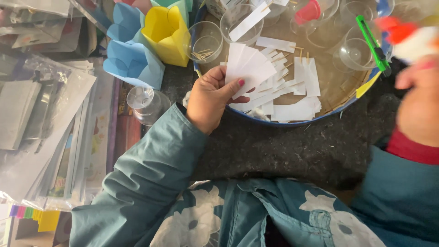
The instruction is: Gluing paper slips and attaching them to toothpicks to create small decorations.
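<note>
My left hand (211, 98) pinches a small fan of white paper strips (249, 68) over the near rim of a round blue-edged tray (292, 122). More white strips (292, 110) and thin wooden sticks lie loose inside the tray. My right hand (418, 98) is raised at the right edge, blurred, and grips a white bottle with a red-orange cap (407, 39). Both arms wear teal sleeves.
Clear plastic cups (205, 42) stand in the tray, one holding a red piece (307, 11). A green utility knife (372, 43) rests at its right side. Yellow (167, 32) and blue (132, 59) folded paper shapes sit at upper left, a clear cup (145, 104) beside them. Plastic-sleeved sheets (41, 128) pile on the left.
</note>
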